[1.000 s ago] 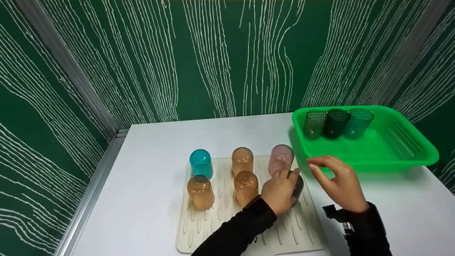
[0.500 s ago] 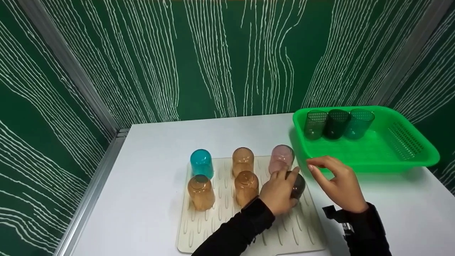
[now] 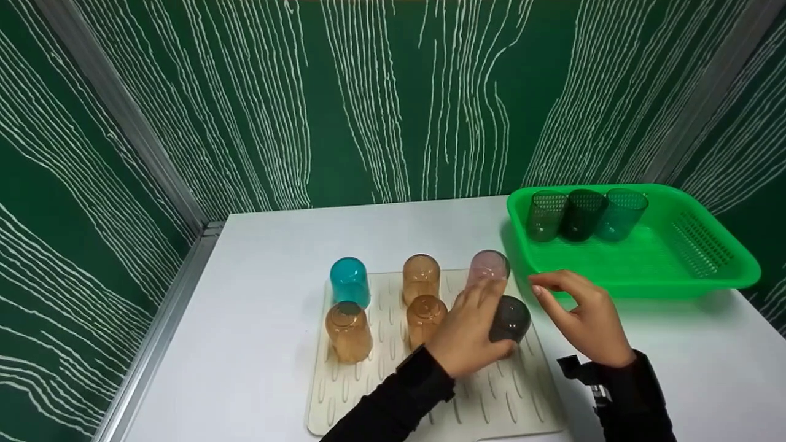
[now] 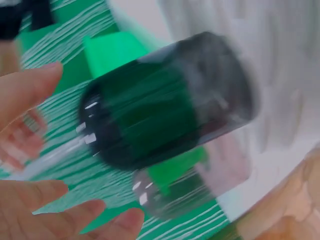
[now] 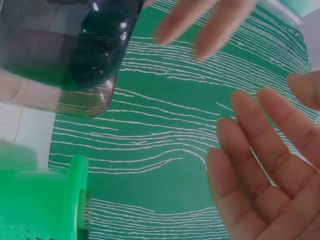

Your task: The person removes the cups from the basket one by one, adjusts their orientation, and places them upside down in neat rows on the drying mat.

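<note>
A dark grey glass (image 3: 514, 316) stands upside down at the right side of a beige ridged mat (image 3: 381, 399). Beside it is my left hand (image 3: 470, 328), its fingers spread and relaxed. In the left wrist view a gap separates those fingers from the dark glass (image 4: 165, 100). Behind the dark glass stands an upturned pink glass (image 3: 489, 264), partly covered by the left fingers in the head view. My right hand (image 3: 586, 319) hovers to the right of the mat, in front of the basket, with loosely bent fingers and nothing in it.
Left on the mat stand an upturned blue glass (image 3: 349, 279) and several amber glasses (image 3: 349, 334). A green plastic basket (image 3: 645, 285) at the back right holds a grey glass (image 3: 545, 215), a dark glass (image 3: 583, 215) and a teal glass (image 3: 623, 215). A patterned green wall (image 3: 344, 123) rises behind the table.
My left hand has let go of the dark glass and drawn back to the left, its fingers opening. The glass stays on the mat. My right hand has hardly moved.
</note>
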{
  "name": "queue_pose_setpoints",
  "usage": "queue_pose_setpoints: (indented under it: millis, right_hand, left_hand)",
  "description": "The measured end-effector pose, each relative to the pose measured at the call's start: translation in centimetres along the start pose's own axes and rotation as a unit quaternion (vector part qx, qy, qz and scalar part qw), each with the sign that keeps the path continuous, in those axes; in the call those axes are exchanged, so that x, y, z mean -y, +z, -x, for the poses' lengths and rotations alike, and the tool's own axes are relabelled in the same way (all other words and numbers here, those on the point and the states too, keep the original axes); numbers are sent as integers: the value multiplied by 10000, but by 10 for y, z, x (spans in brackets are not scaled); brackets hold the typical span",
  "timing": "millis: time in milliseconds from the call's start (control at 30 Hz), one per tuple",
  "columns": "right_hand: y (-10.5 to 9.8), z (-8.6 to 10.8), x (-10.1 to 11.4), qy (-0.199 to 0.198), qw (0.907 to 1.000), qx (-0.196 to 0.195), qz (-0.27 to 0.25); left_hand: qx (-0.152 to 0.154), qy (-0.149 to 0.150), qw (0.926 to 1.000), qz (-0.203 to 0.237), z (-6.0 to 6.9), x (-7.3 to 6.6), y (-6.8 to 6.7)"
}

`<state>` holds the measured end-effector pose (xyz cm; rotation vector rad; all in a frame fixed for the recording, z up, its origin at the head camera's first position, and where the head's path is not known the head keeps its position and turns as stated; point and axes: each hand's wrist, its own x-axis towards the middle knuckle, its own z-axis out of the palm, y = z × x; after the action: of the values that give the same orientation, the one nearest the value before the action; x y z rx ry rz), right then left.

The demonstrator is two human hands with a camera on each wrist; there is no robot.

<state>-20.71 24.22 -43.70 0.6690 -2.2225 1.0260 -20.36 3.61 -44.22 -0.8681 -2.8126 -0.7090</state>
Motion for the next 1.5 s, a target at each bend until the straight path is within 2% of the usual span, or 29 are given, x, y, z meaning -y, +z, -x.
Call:
queue_pose_setpoints:
  millis: [100,233,367,500,667,800,967,1067,1233,1367,1500]
  right_hand:
    - [0,1,-2,-100,9999,-24,39]
    - [-1,2,-2,-22,9999,6,103]
    - [-1,1,-1,54,9999,53,87]
    - [0,-1,-1,-25,10000,12,27]
    - [2,-3,-4,-2,10000,-23,-19]
    - [2,-6,-7,20,10000,72,-46]
    - [-2,-19,-15,-67,9997,219,-11]
    - [-7,-37,-20,-43,9995,288,122]
    - [-21,-79,-29,11,9978,415,523]
    - [-35,-112,-38,391,9910,885,927]
    - [-43,-138,-52,1045,9755,1632,1041]
  left_hand:
    - [-419,76,9974,580,10,2,-16]
    - [-1052,169,9886,1060,28,7,-34]
    - [-1451,176,9829,1119,51,21,-49]
    - [-1743,-42,9780,1146,74,38,-62]
    - [-2181,-193,9685,1182,94,52,-69]
    - [-2166,-350,9692,1123,102,61,-66]
    - [-2144,-469,9686,1167,104,67,-64]
    - [-2207,-471,9669,1186,104,68,-66]
    - [-2184,-509,9672,1190,104,67,-66]
    - [-2018,-565,9697,1259,102,66,-63]
    - [-1929,-582,9711,1276,102,66,-60]
